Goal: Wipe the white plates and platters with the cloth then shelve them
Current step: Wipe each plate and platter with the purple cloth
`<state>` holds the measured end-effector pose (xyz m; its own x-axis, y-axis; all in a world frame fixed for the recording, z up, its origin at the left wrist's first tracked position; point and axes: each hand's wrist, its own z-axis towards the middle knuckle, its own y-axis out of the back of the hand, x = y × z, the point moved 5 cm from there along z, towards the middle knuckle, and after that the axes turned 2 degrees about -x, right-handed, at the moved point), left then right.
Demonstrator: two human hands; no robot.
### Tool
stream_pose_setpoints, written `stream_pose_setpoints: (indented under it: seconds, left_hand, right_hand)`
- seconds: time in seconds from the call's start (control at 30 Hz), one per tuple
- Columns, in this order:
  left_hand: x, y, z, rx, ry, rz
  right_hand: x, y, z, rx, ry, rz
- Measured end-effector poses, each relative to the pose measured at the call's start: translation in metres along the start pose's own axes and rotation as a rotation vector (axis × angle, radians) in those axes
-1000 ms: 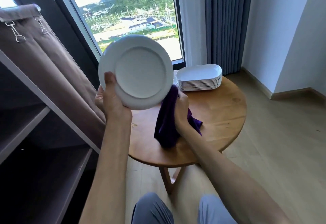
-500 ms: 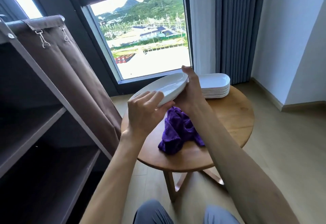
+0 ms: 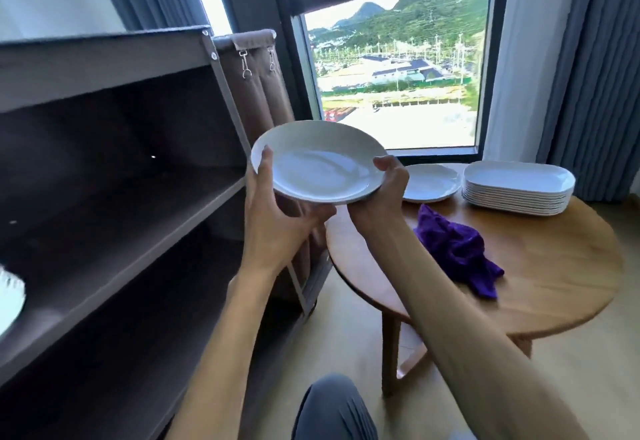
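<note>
A round white plate is held face up in the air between the shelf unit and the table. My left hand grips its left rim, thumb on top and fingers beneath. My right hand grips its right rim the same way. The purple cloth lies crumpled on the round wooden table, with no hand on it. Another white plate lies on the table by the window. A stack of several white rectangular platters sits at the table's back right.
A brown fabric shelf unit with open shelves stands to the left, its rolled-up curtain hanging at its right end. Something white shows on a lower shelf at the left edge. Window and blue curtains lie behind. My knees are at the bottom.
My right hand has let go of the cloth, which now lies on the table. Both hands have turned the plate flat and carried it left toward the shelf unit. My view has swung left.
</note>
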<state>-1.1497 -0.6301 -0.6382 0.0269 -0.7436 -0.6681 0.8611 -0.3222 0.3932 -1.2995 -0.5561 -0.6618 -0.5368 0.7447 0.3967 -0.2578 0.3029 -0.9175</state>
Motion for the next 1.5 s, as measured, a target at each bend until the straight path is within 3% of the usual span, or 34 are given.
stream_pose_setpoints:
  seconds: [0.13,0.23,0.5,0.63,0.97,1.5]
  left_hand:
    - [0.012,0.085,-0.007,-0.228,0.051,0.05]
    - [0.017,0.152,-0.02,-0.384,0.08,0.138]
    - [0.01,0.303,-0.067,-0.653,0.187,0.491]
    - [0.014,0.35,-0.088,-0.785,0.249,0.483]
    - [0.07,0.391,-0.126,-0.888,0.457,0.433]
    - [0.108,0.396,-0.13,-0.881,0.475,0.286]
  right_hand:
    - [-0.051,-0.053,-0.008,0.078,-0.005,-0.343]
    - [-0.106,-0.095,-0.027,0.188,-0.107,-0.543]
    - [-0.234,-0.191,-0.102,0.485,-0.285,-0.602]
    - [-0.287,-0.221,-0.13,0.65,-0.395,-0.667]
    - [-0.366,-0.223,-0.146,0.692,-0.482,-0.773]
    - [-0.399,-0.22,-0.141,0.663,-0.405,-0.943]
